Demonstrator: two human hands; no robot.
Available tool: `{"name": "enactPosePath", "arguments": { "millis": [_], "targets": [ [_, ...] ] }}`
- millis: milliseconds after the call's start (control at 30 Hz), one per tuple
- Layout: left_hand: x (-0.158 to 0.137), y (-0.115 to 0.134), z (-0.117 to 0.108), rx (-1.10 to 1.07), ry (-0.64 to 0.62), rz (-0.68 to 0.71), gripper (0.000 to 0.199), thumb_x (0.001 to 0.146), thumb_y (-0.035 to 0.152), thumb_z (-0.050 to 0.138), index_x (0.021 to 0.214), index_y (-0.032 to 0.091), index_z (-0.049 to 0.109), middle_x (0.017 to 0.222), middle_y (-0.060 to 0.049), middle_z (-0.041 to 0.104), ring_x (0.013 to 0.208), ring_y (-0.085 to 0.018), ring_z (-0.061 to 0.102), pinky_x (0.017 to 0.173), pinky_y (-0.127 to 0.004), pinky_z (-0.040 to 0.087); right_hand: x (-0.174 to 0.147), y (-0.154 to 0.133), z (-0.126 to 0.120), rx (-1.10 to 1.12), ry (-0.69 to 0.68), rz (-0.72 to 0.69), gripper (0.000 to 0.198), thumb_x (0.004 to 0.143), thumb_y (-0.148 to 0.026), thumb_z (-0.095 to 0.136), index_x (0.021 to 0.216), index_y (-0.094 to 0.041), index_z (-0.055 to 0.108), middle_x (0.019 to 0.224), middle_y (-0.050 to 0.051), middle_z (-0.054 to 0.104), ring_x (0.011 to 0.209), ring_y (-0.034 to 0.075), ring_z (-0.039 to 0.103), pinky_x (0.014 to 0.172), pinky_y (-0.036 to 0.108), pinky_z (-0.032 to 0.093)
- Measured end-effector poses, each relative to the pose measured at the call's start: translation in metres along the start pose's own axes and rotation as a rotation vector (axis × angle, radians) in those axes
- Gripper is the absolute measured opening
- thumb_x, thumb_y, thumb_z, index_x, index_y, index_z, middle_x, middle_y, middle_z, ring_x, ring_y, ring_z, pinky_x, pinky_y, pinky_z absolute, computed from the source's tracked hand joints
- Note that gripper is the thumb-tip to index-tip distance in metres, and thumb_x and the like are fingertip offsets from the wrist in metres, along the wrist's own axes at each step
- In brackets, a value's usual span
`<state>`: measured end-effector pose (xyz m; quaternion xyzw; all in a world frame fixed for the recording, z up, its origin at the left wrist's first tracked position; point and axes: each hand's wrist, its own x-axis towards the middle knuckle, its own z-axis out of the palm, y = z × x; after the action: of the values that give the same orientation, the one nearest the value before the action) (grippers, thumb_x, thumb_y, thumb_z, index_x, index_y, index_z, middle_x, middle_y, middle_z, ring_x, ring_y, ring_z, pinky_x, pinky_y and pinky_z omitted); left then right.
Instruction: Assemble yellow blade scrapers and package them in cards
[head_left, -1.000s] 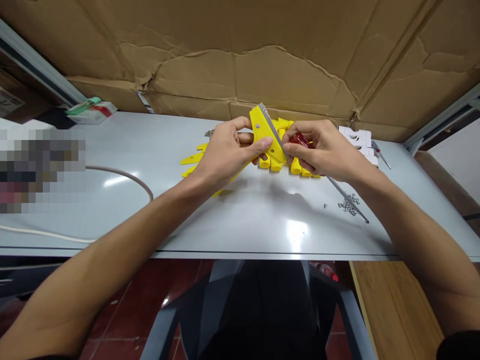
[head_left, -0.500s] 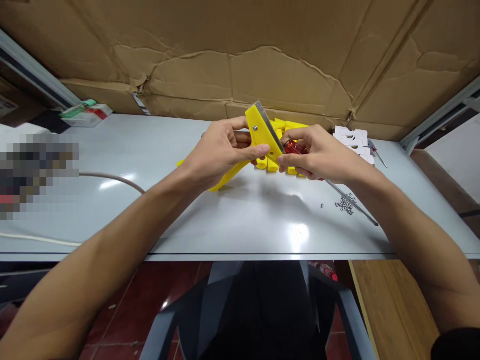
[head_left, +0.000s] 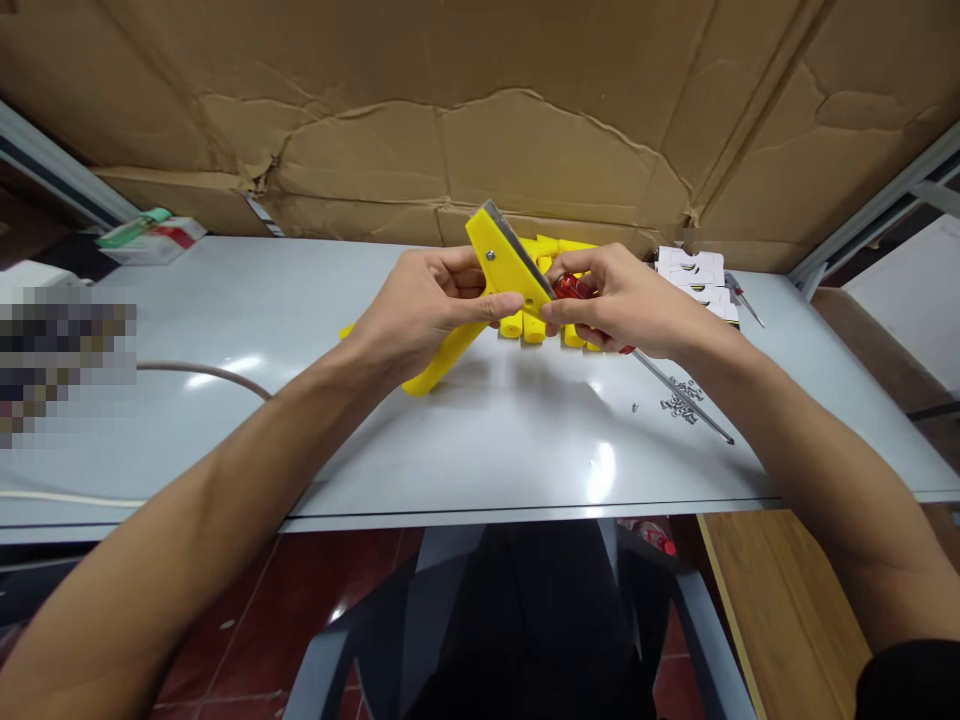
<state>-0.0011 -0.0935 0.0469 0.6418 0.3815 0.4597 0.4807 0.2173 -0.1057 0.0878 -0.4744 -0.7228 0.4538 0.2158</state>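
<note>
My left hand (head_left: 442, 300) grips a yellow scraper (head_left: 504, 262), its handle slanting down to the left. A metal blade (head_left: 517, 240) runs along the scraper's upper right edge. One screw (head_left: 490, 256) sits in the scraper's head near the top; around my thumb tip a second hole or screw partly shows. My right hand (head_left: 622, 300) is closed around the red handle of a screwdriver (head_left: 574, 287), whose shaft points down to the right. The right thumb and fingertips touch the scraper's lower right corner; whether they pinch anything small there is hidden.
More yellow scrapers (head_left: 534, 328) lie behind my hands. A pile of small screws (head_left: 682, 400) rests on the table (head_left: 480, 460) at right, one loose screw (head_left: 634, 407) beside it. White boxes (head_left: 690, 268) and another screwdriver (head_left: 745, 298) are at back right. Cardboard (head_left: 450, 120) backs the table.
The whole view has shifted slightly, so hands and scraper appear a little further left. Both hands keep the same hold on the scraper and screwdriver.
</note>
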Motion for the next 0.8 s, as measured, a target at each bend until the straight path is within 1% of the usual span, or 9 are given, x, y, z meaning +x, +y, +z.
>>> {"name": "enactPosePath", "arguments": {
  "millis": [100, 167, 300, 400, 500, 633, 733, 800],
  "targets": [
    [0.0011, -0.0054, -0.0013, -0.005, 0.003, 0.020, 0.039, 0.068, 0.044, 0.100, 0.093, 0.020, 0.082, 0.095, -0.008, 0.081, 0.089, -0.024, 0.078, 0.073, -0.031, 0.062, 0.0006, 0.0018, -0.0004, 0.003, 0.000, -0.028, 0.018, 0.089, -0.028, 0.070, 0.094, -0.017, 0.056, 0.084, 0.003, 0.069, 0.051, 0.003, 0.041, 0.039, 0.022, 0.028],
    [0.0015, -0.0064, -0.0011, 0.005, 0.014, 0.021, 0.039, 0.067, 0.045, 0.100, 0.091, 0.020, 0.082, 0.094, -0.008, 0.081, 0.089, -0.024, 0.077, 0.072, -0.031, 0.062, 0.0006, 0.0030, -0.0001, -0.004, 0.017, -0.039, 0.018, 0.090, -0.029, 0.070, 0.096, -0.017, 0.058, 0.084, 0.003, 0.069, 0.051, 0.003, 0.041, 0.039, 0.022, 0.028],
    [0.0014, -0.0038, 0.0009, 0.015, 0.017, 0.007, 0.039, 0.066, 0.046, 0.100, 0.088, 0.020, 0.082, 0.090, -0.008, 0.081, 0.088, -0.025, 0.078, 0.073, -0.032, 0.062, 0.0005, 0.0051, -0.0011, -0.047, -0.008, -0.037, 0.016, 0.093, -0.030, 0.068, 0.102, -0.018, 0.061, 0.083, 0.003, 0.067, 0.054, 0.004, 0.044, 0.041, 0.021, 0.031],
    [0.0008, -0.0026, 0.0016, 0.028, 0.021, 0.011, 0.038, 0.066, 0.045, 0.101, 0.087, 0.019, 0.081, 0.090, -0.008, 0.081, 0.087, -0.025, 0.078, 0.073, -0.033, 0.063, 0.0005, 0.0058, -0.0033, -0.059, -0.029, -0.053, 0.017, 0.095, -0.032, 0.067, 0.105, -0.019, 0.062, 0.079, 0.001, 0.060, 0.054, 0.004, 0.044, 0.043, 0.020, 0.034],
    [-0.0003, -0.0035, 0.0018, 0.054, 0.024, 0.047, 0.038, 0.068, 0.046, 0.099, 0.090, 0.020, 0.082, 0.093, -0.008, 0.081, 0.088, -0.024, 0.077, 0.074, -0.032, 0.063, 0.0007, 0.0056, -0.0043, -0.052, -0.027, -0.042, 0.016, 0.095, -0.030, 0.067, 0.101, -0.018, 0.059, 0.072, -0.001, 0.053, 0.052, 0.004, 0.044, 0.043, 0.020, 0.033],
    [-0.0020, -0.0045, 0.0035, 0.100, 0.006, 0.078, 0.039, 0.067, 0.049, 0.099, 0.091, 0.023, 0.083, 0.097, -0.005, 0.082, 0.088, -0.024, 0.077, 0.074, -0.032, 0.064, 0.0014, 0.0060, -0.0034, -0.049, -0.022, -0.016, 0.016, 0.092, -0.025, 0.068, 0.098, -0.017, 0.055, 0.070, -0.001, 0.052, 0.050, 0.004, 0.043, 0.042, 0.020, 0.030],
    [-0.0027, -0.0061, 0.0050, 0.107, 0.019, 0.097, 0.041, 0.069, 0.051, 0.098, 0.096, 0.024, 0.083, 0.102, -0.005, 0.082, 0.091, -0.024, 0.077, 0.075, -0.032, 0.065, 0.0024, 0.0070, -0.0034, -0.018, -0.034, -0.022, 0.017, 0.093, -0.027, 0.067, 0.094, -0.018, 0.052, 0.067, -0.003, 0.049, 0.047, 0.004, 0.040, 0.040, 0.021, 0.026],
    [-0.0024, -0.0081, 0.0058, 0.107, 0.024, 0.114, 0.040, 0.072, 0.051, 0.096, 0.098, 0.024, 0.083, 0.104, -0.005, 0.082, 0.092, -0.023, 0.076, 0.077, -0.032, 0.065, 0.0026, 0.0071, -0.0039, -0.049, -0.034, -0.021, 0.017, 0.093, -0.027, 0.067, 0.093, -0.018, 0.053, 0.068, -0.002, 0.049, 0.048, 0.004, 0.041, 0.040, 0.021, 0.027]
  ]
}}
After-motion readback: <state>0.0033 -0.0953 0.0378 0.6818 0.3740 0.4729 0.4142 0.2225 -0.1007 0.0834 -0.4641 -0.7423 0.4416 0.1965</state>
